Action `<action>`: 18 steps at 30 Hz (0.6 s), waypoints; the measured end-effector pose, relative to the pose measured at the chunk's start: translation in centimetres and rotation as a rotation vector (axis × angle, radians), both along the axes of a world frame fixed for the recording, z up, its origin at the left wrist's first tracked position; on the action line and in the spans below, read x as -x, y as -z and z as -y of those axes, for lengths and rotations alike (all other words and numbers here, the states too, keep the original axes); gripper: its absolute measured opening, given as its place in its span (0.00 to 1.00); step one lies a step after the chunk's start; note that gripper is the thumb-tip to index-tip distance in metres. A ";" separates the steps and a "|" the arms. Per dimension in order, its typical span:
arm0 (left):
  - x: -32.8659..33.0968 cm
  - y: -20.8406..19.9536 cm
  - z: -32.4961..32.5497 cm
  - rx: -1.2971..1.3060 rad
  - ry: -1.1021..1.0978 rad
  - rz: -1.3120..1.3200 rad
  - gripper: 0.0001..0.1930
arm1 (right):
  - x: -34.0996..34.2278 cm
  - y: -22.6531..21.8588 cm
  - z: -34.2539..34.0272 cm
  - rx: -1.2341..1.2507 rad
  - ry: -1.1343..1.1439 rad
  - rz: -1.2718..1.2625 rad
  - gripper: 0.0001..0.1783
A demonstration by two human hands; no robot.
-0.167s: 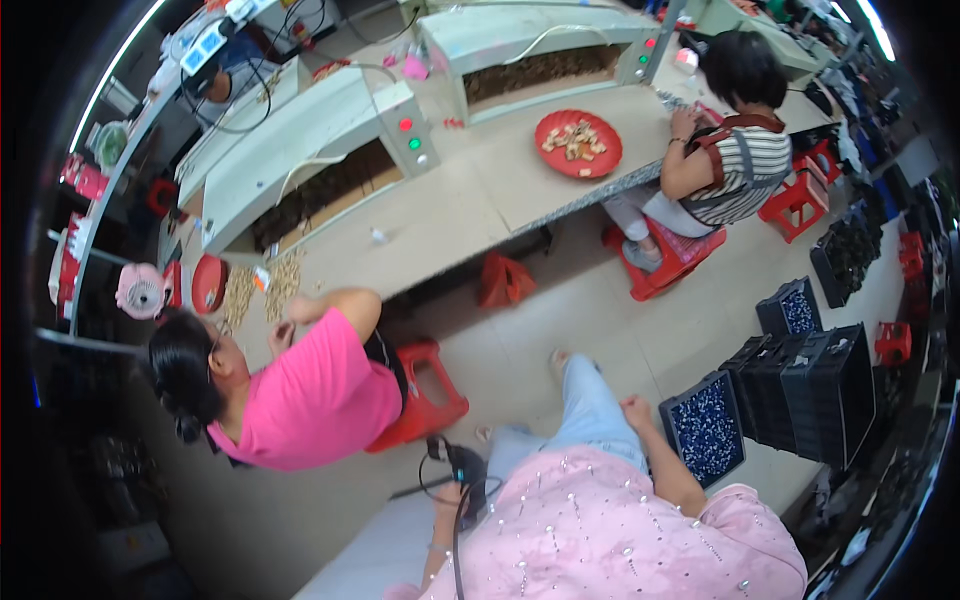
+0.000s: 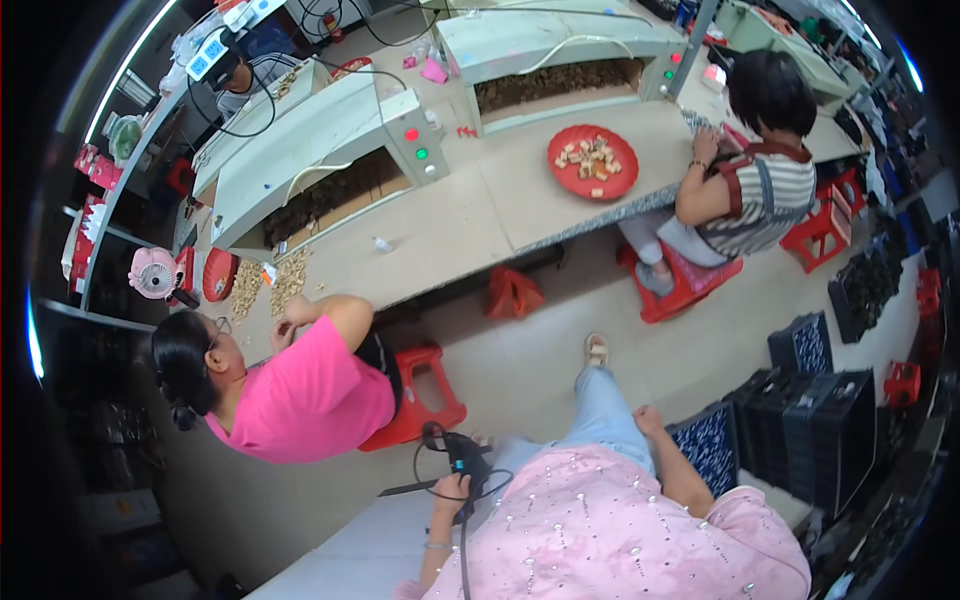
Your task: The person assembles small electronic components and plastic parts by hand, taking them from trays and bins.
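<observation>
Nearest, the left hand (image 2: 452,487) carries a black device (image 2: 466,458) at the person's left hip, a cable (image 2: 464,562) looped about it and running down to the lower edge — likely kept close so that the cable does not trail; its fingers are closed around the lower part, with no gap showing. The right hand (image 2: 648,418) hangs by the right thigh, fingers curled in and narrow; whether anything lies inside I cannot tell. Just beyond it, a crate (image 2: 705,440) of blue and white pieces is on the floor beside stacked crates (image 2: 800,430), probably grouped to save room. To the left, a co-worker in pink (image 2: 310,390) sits on a red stool (image 2: 430,385) at the desk (image 2: 450,240), pale pieces (image 2: 290,280) heaped within reach. Farther off, a red plate (image 2: 622,184) gathers more pieces — perhaps so they stay together — before a pale machine (image 2: 550,45)
</observation>
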State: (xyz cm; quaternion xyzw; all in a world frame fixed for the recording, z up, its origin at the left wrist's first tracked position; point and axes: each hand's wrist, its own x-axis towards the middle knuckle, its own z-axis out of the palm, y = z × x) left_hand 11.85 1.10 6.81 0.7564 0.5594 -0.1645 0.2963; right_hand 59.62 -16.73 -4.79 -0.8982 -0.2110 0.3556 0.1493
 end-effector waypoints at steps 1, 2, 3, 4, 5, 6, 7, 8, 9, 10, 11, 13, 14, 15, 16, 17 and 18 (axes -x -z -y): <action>-2.9 -1.4 -0.5 -0.018 -0.020 -0.009 0.20 | -2.9 0.5 -0.3 -0.008 -0.029 0.004 0.10; -4.7 -1.8 -1.5 -0.024 -0.042 0.031 0.20 | -5.0 0.7 -0.8 -0.046 -0.058 0.040 0.10; -6.9 -2.1 -2.3 -0.029 -0.061 0.069 0.21 | -7.5 1.0 -1.5 -0.085 -0.085 0.073 0.10; -9.7 -3.0 -3.7 -0.063 -0.062 0.085 0.20 | -10.4 1.2 -2.5 -0.088 -0.099 0.056 0.10; -11.8 -4.3 -4.9 -0.090 -0.063 0.090 0.20 | -13.5 1.5 -3.0 -0.095 -0.031 -0.015 0.09; -13.7 -5.3 -6.3 -0.148 -0.054 0.153 0.20 | -15.6 1.5 -3.5 -0.092 0.043 -0.087 0.09; -16.0 -6.1 -7.6 -0.202 -0.051 0.220 0.19 | -17.4 0.7 -4.6 -0.126 0.020 -0.089 0.08; -19.0 -8.3 -9.4 -0.160 -0.071 0.191 0.19 | -19.5 -0.1 -5.5 -0.153 -0.006 -0.084 0.07; -21.9 -10.5 -11.1 -0.112 -0.090 0.169 0.19 | -20.9 0.0 -5.9 -0.199 0.001 -0.094 0.08; -23.7 -11.3 -12.4 -0.164 -0.080 0.191 0.19 | -22.2 0.2 -6.7 -0.251 0.009 -0.105 0.08; -25.5 -11.7 -13.9 -0.223 -0.066 0.211 0.19 | -23.5 -0.1 -7.7 -0.233 -0.002 -0.117 0.08; -29.2 -13.0 -17.2 -0.246 -0.088 0.245 0.20 | -24.7 -0.8 -10.6 -0.318 -0.104 -0.190 0.09; -31.0 -13.4 -19.3 -0.253 -0.079 0.262 0.20 | -24.9 -1.4 -12.1 -0.306 -0.097 -0.209 0.09; -32.7 -13.8 -21.1 -0.261 -0.069 0.280 0.20 | -25.1 -2.5 -13.7 -0.258 -0.133 -0.237 0.09; -34.1 -14.1 -22.8 -0.234 -0.082 0.276 0.20 | -25.5 -3.3 -15.1 -0.214 -0.171 -0.254 0.10; -36.3 -14.6 -24.6 -0.211 -0.095 0.281 0.20 | -25.7 -3.7 -16.3 -0.209 -0.165 -0.252 0.10; -38.2 -15.5 -26.4 -0.214 -0.081 0.295 0.20 | -25.4 -4.2 -17.6 -0.268 -0.196 -0.227 0.10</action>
